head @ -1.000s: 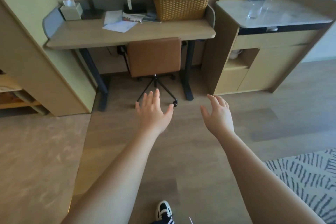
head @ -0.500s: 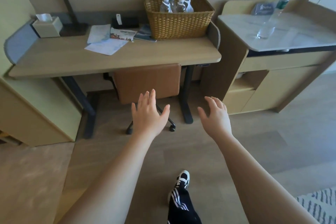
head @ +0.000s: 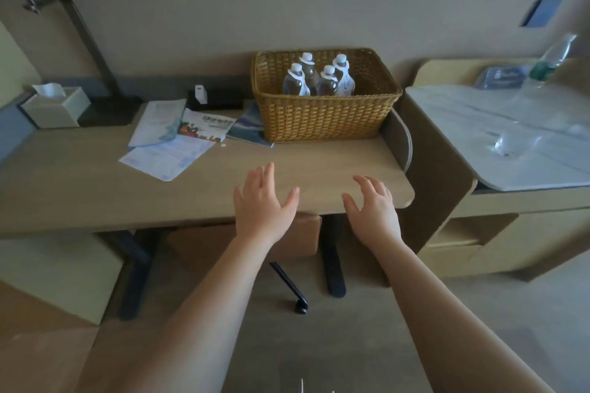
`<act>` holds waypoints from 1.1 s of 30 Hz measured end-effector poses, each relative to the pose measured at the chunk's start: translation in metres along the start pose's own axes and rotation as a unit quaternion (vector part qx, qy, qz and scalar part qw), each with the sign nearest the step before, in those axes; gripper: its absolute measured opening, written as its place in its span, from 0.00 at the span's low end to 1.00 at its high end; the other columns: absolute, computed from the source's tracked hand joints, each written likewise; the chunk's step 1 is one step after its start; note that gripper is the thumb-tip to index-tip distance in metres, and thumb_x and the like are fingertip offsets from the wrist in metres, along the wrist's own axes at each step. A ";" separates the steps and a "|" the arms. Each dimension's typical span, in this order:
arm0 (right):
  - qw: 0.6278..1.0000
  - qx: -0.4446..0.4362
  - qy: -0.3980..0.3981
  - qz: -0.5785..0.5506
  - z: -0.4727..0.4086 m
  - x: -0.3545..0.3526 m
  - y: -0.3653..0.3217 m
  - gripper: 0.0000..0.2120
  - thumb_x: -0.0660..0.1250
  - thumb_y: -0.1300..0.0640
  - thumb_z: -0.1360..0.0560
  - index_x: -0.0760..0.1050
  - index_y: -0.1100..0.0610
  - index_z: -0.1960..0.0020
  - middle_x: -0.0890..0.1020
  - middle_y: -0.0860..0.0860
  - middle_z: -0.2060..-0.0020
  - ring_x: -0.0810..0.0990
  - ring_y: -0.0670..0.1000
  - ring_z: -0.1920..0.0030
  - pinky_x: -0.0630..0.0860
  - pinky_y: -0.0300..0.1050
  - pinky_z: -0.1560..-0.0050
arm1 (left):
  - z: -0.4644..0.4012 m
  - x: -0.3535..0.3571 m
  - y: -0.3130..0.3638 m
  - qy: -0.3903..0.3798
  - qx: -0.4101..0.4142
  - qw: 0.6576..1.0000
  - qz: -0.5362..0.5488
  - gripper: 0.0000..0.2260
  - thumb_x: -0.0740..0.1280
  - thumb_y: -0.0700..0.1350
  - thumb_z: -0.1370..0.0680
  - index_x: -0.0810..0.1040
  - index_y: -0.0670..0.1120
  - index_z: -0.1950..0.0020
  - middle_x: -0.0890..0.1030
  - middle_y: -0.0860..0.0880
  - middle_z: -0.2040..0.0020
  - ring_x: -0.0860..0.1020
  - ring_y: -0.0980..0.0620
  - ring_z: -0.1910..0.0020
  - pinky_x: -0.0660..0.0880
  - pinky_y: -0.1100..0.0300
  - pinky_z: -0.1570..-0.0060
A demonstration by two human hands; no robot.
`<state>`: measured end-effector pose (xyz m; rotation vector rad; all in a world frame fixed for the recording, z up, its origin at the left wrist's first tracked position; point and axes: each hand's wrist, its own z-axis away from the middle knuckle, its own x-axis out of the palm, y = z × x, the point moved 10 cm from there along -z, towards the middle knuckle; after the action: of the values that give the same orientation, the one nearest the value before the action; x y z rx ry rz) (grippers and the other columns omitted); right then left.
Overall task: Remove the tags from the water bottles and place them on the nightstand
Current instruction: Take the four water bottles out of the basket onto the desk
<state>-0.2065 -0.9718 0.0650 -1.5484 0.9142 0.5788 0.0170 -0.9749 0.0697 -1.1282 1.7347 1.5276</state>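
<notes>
White-capped, tagged water bottles in wicker basket

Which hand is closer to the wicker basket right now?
Right, narrowly. The right hand hovers open over the desk edge below the wicker basket's right end; the left hand, also open, sits below its left end.

The wooden surface carries a wicker basket at its back right corner, papers and booklets left of it, a tissue box and a lamp base far left.
</notes>
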 end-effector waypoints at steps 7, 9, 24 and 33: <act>1.000 -0.001 0.018 -0.005 -0.120 0.025 -0.005 0.24 0.62 0.48 0.23 0.66 0.53 0.29 0.69 0.52 0.31 0.63 0.53 0.30 0.66 0.52 0.34 | -0.124 0.000 0.014 0.042 0.044 0.995 0.077 0.30 0.60 0.59 0.22 0.57 0.49 0.23 0.60 0.48 0.23 0.56 0.49 0.24 0.55 0.45 0.26; 0.999 -0.003 0.036 -0.002 -0.158 0.030 -0.008 0.24 0.63 0.49 0.23 0.66 0.54 0.29 0.69 0.52 0.31 0.65 0.53 0.31 0.65 0.51 0.34 | -0.164 -0.001 0.023 0.055 0.073 0.991 0.100 0.30 0.61 0.57 0.22 0.58 0.48 0.24 0.62 0.47 0.24 0.59 0.49 0.25 0.59 0.44 0.28; 0.999 -0.007 0.037 0.004 -0.390 0.043 -0.031 0.35 0.70 0.47 0.28 0.60 0.52 0.26 0.65 0.53 0.29 0.64 0.55 0.30 0.69 0.54 0.36 | -0.407 0.051 0.017 -0.049 0.088 0.987 0.123 0.38 0.71 0.56 0.28 0.57 0.47 0.24 0.61 0.48 0.24 0.61 0.47 0.26 0.64 0.50 0.32; 0.991 -0.040 -0.124 -0.021 -0.446 0.095 -0.013 0.50 0.79 0.47 0.38 0.53 0.48 0.25 0.65 0.53 0.28 0.66 0.54 0.31 0.68 0.50 0.37 | -0.444 0.116 0.005 -0.168 0.028 0.969 0.176 0.44 0.78 0.54 0.36 0.59 0.48 0.26 0.70 0.49 0.30 0.69 0.49 0.33 0.66 0.61 0.45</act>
<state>-0.1997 -1.4274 0.0817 -1.5230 0.6734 0.7666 0.0079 -1.4340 0.0603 -0.5074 1.7855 1.7445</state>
